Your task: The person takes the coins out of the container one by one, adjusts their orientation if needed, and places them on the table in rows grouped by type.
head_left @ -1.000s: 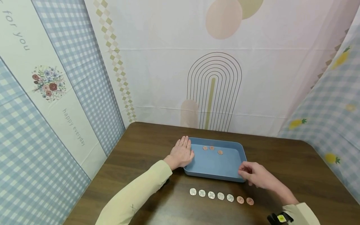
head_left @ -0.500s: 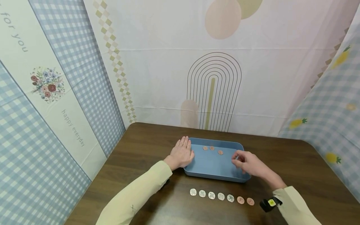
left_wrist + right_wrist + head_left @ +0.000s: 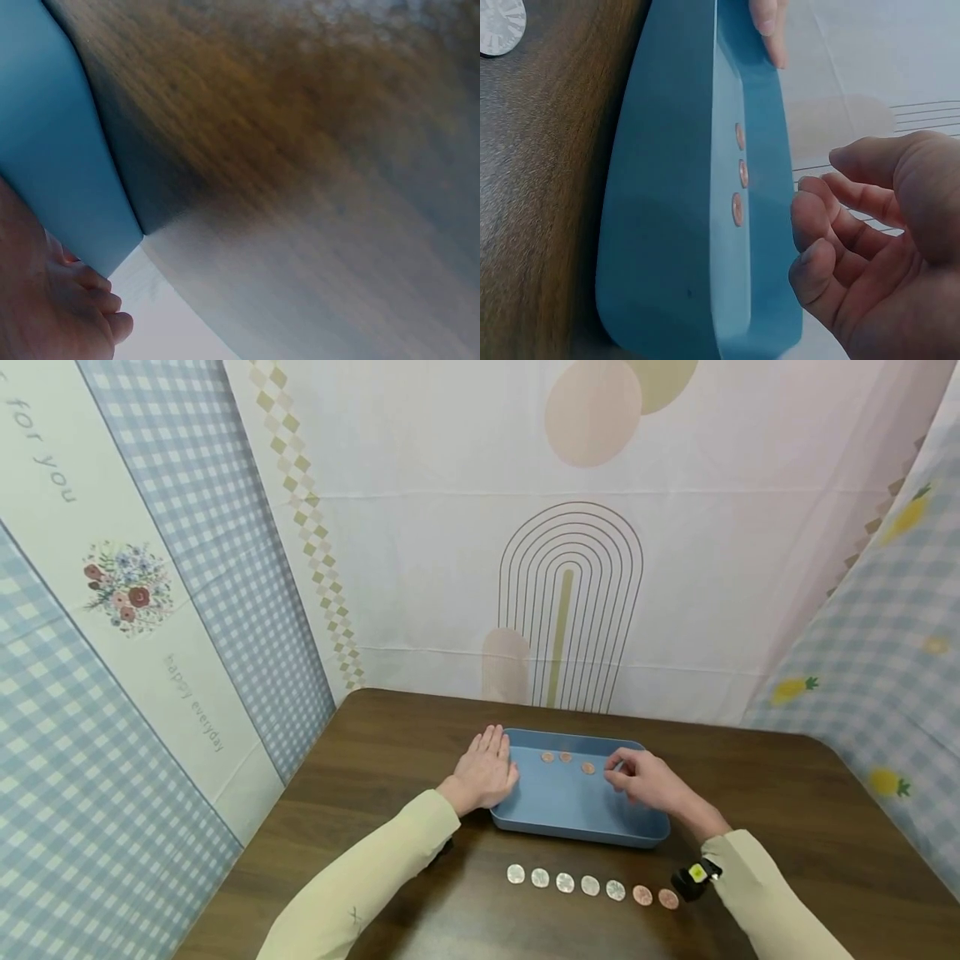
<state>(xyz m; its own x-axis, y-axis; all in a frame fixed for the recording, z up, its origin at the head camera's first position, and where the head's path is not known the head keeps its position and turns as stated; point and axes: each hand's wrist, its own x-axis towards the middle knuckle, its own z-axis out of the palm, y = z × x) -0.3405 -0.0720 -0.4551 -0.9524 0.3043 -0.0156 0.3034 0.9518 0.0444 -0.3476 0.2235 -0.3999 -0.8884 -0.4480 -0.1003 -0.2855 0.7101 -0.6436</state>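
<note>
The right hand (image 3: pixel 637 779) is seen mid-frame over the blue tray (image 3: pixel 558 806); only the right wrist view shows its fingers (image 3: pixel 832 225) curled loosely, holding nothing. Three copper coins (image 3: pixel 739 174) are lined inside. The left hand (image 3: pixel 486 768) is laid flat against the tray's left rim.

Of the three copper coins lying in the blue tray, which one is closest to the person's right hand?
The rightmost copper coin, which lies a little apart from the other two and just left of the right hand over the tray.
</note>
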